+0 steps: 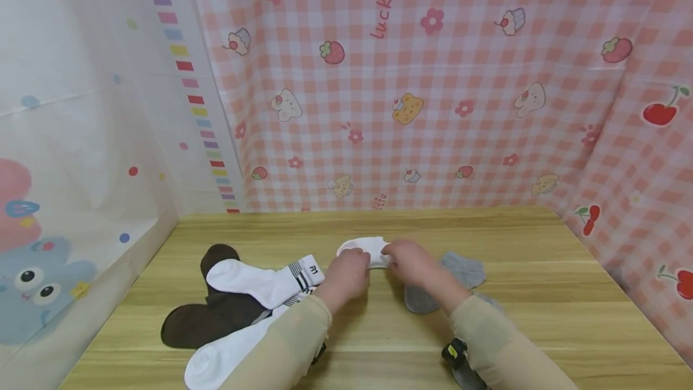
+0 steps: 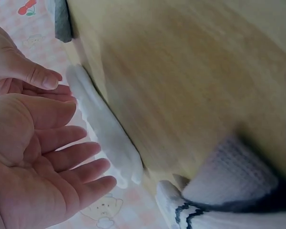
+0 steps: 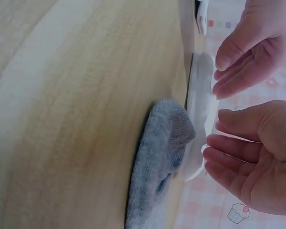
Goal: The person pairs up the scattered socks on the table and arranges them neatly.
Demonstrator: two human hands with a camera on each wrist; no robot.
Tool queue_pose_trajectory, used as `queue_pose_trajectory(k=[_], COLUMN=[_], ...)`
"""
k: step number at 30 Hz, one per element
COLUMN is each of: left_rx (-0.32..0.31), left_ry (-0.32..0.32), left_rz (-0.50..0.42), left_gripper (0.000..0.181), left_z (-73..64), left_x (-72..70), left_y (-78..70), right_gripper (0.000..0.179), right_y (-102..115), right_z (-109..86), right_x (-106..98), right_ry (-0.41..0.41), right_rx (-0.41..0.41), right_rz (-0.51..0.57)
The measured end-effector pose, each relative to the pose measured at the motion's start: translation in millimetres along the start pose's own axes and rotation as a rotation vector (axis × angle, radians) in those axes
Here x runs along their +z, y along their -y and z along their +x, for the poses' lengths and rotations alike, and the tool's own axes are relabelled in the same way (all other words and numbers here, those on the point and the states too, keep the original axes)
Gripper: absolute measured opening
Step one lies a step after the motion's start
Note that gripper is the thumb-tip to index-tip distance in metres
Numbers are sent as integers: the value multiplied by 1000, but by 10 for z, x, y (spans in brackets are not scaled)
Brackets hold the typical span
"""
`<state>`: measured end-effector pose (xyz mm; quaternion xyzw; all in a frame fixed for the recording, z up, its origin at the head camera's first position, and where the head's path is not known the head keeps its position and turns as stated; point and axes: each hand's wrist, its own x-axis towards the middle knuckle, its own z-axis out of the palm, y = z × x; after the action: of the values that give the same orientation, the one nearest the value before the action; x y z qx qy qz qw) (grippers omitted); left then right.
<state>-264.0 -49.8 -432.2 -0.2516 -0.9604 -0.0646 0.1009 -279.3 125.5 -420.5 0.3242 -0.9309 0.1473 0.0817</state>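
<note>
- Head view: a white ankle sock (image 1: 378, 251) was laid on the wood-grain tabletop (image 1: 373, 333), towards its far edge, and was flanked by the two hands.
- It was reached from one side by the left hand (image 1: 348, 272) and from the other by the right hand (image 1: 415, 262).
- To the left, a white striped crew sock (image 1: 243, 281) was laid across dark brown socks (image 1: 192, 325); a second white crew sock (image 1: 216, 357) was seen nearest the viewer, partly covered by the left sleeve (image 1: 287, 342).
- Grey socks (image 1: 464, 269) were partly hidden behind the right forearm.
- The far side was closed off by a pink checked curtain (image 1: 346, 83).
- Left wrist view: the left hand was seen released, its fingers spread and slightly bent beside the ankle sock; whether the cloth was touched could not be told.
- Right wrist view: the right hand was likewise seen released, fingers loosely bent, fingertips held by the ankle sock's edge. A grey sock was shown closer to the camera, partly overlapping the white one in view.
</note>
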Motion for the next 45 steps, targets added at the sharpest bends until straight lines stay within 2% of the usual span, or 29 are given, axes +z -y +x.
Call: queue_pose_trajectory(k=[7, 13, 19, 24, 28, 36, 45], left_rx=[18, 27, 37, 38, 24, -39, -91], left_ry=[70, 122, 151, 164, 172, 179, 188], left_rz=[25, 39, 22, 8, -7, -31, -70], left_gripper=[7, 7, 7, 7, 8, 7, 11], left_z=[-19, -13, 14, 56, 117, 266, 413], left_x=[28, 23, 41, 41, 82, 127, 146], left_y=[-10, -13, 12, 48, 89, 132, 176], right_gripper=[21, 19, 16, 16, 17, 20, 25], right_y=[-11, -2, 22, 30, 14, -72, -189], right_z=[-15, -30, -28, 25, 86, 214, 340], right_x=[46, 91, 107, 124, 136, 161, 220], right_ry=[46, 73, 81, 132, 151, 128, 136], right_rx=[-37, -9, -19, 62, 122, 132, 199], right_rz=[-32, -28, -71, -50, -52, -52, -78])
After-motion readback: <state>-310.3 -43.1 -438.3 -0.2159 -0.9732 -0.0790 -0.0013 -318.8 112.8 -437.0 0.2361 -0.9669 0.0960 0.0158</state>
